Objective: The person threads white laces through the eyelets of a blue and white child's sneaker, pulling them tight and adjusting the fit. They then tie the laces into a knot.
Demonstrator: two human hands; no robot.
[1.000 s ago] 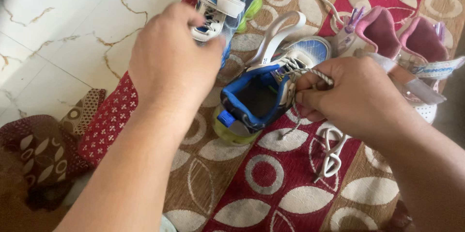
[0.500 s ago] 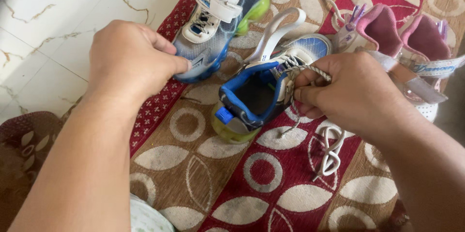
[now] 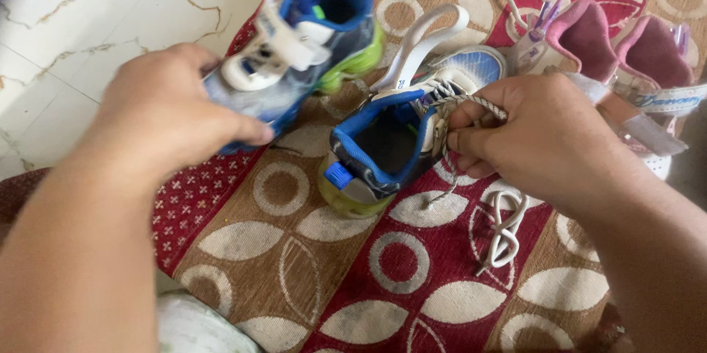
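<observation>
A patterned rug (image 3: 412,279) in red, brown and cream is covering most of the view, lying over a pale marble floor (image 3: 88,21) that is showing at the upper left. The left hand (image 3: 166,113) is gripping the toe of a blue, white and green child's shoe (image 3: 298,54), fingers wrapped around it; compared with half a second ago, this shoe is being lifted and swung leftward, now tilting with its heel up and blurring with motion, whereas earlier it was resting on the rug edge. The right hand (image 3: 545,139) is pinching a speckled lace (image 3: 471,102) between thumb and forefinger, unchanged in place, at the tongue of a second blue shoe (image 3: 401,139) that is standing upright on the rug centre, its white strap (image 3: 420,43) sticking up behind. To the right, a pair of pink shoes (image 3: 611,51) is sitting just beside that hand. A loose white lace (image 3: 504,231) is lying coiled on the rug below the right wrist.
</observation>
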